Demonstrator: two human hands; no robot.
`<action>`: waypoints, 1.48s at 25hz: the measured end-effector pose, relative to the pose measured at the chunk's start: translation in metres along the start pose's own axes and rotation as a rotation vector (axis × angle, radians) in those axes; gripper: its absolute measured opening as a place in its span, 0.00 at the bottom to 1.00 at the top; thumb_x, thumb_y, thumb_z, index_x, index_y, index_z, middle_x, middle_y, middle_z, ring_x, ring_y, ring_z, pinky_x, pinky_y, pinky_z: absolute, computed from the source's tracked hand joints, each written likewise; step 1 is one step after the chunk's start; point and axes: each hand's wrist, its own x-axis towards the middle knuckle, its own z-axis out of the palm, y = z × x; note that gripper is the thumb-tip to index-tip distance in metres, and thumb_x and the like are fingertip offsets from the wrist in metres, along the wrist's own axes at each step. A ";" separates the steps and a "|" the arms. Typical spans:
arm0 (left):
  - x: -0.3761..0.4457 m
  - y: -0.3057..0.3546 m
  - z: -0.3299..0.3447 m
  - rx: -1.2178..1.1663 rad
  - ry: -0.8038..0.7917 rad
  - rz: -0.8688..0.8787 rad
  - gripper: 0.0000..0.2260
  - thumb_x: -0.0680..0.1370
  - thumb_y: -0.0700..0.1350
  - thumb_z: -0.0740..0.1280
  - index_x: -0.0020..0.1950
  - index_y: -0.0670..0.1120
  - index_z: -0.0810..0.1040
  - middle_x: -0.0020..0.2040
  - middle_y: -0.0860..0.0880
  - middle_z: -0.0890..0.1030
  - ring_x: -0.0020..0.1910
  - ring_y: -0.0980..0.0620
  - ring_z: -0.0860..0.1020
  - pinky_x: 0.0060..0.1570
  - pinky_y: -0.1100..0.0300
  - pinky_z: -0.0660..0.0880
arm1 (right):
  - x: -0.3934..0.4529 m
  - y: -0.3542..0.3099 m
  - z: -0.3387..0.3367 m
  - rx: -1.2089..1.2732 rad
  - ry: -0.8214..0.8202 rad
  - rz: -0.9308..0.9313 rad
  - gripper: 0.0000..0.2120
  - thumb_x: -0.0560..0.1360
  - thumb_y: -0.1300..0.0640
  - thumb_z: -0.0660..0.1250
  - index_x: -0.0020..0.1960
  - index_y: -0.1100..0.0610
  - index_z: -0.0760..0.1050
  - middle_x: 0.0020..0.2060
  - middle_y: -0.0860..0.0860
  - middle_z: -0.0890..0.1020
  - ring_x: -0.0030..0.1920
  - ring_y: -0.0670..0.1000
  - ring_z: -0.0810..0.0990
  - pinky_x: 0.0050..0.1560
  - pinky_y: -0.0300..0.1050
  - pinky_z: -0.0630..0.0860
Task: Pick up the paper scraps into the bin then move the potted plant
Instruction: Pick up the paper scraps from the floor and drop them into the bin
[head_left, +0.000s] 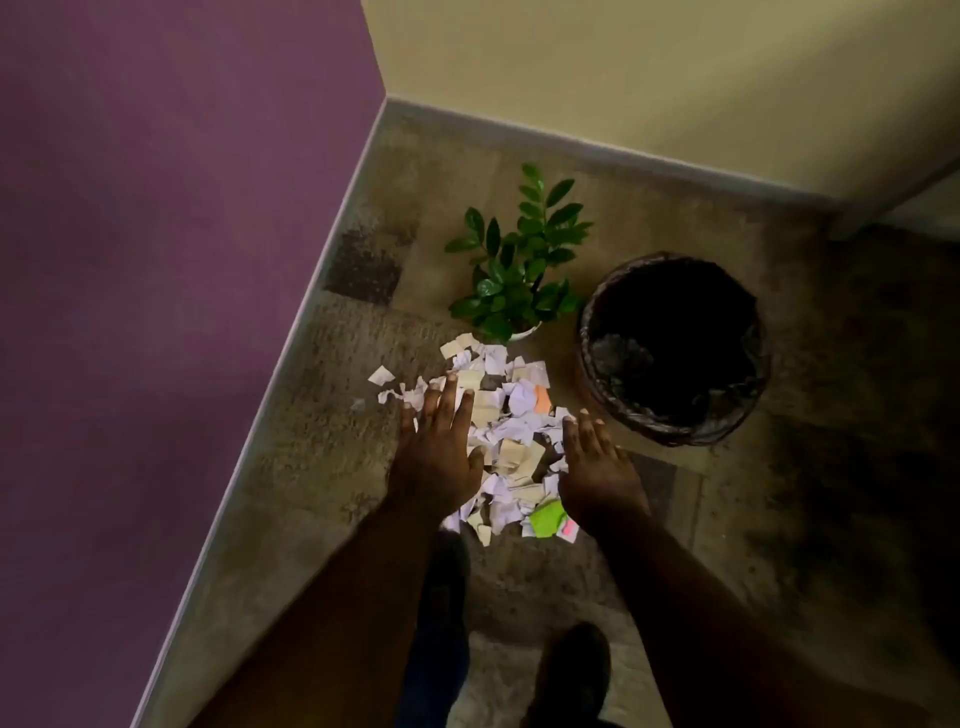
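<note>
While both hands' fingers (445, 402) lie spread, paper scraps (511, 436) sit between them

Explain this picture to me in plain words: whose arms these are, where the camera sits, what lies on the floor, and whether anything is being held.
There is no machine here. A person wears a camera on the head, so you look down along their own two bare arms at a carpeted corner of a room. The left hand and right hand are spread open, palms down, at either side of a pile of paper scraps, mostly white and beige with a few orange, green and pink bits. Neither hand holds anything yet. Beyond the pile stands a potted plant, and to its right a round bin lined with a dark bag. The person's dark shoes show at the bottom.
</note>
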 end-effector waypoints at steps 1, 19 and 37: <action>0.007 -0.008 0.018 0.015 -0.043 -0.013 0.34 0.77 0.58 0.56 0.78 0.50 0.46 0.80 0.46 0.43 0.78 0.44 0.44 0.74 0.37 0.49 | 0.014 -0.004 0.016 0.010 -0.033 0.023 0.33 0.81 0.52 0.54 0.79 0.55 0.41 0.79 0.56 0.43 0.79 0.57 0.46 0.76 0.56 0.55; 0.156 -0.044 0.287 -0.359 -0.359 -0.584 0.45 0.69 0.45 0.76 0.77 0.56 0.50 0.78 0.40 0.44 0.76 0.36 0.56 0.67 0.44 0.70 | 0.224 -0.015 0.271 0.187 -0.115 0.135 0.41 0.72 0.44 0.70 0.76 0.41 0.49 0.78 0.56 0.52 0.75 0.65 0.58 0.67 0.67 0.67; 0.153 -0.040 0.282 -0.116 -0.254 -0.339 0.16 0.78 0.40 0.65 0.65 0.42 0.73 0.64 0.42 0.76 0.64 0.43 0.74 0.64 0.52 0.73 | 0.224 0.005 0.269 -0.069 0.025 -0.166 0.14 0.79 0.57 0.59 0.63 0.53 0.75 0.59 0.57 0.75 0.57 0.59 0.77 0.56 0.53 0.76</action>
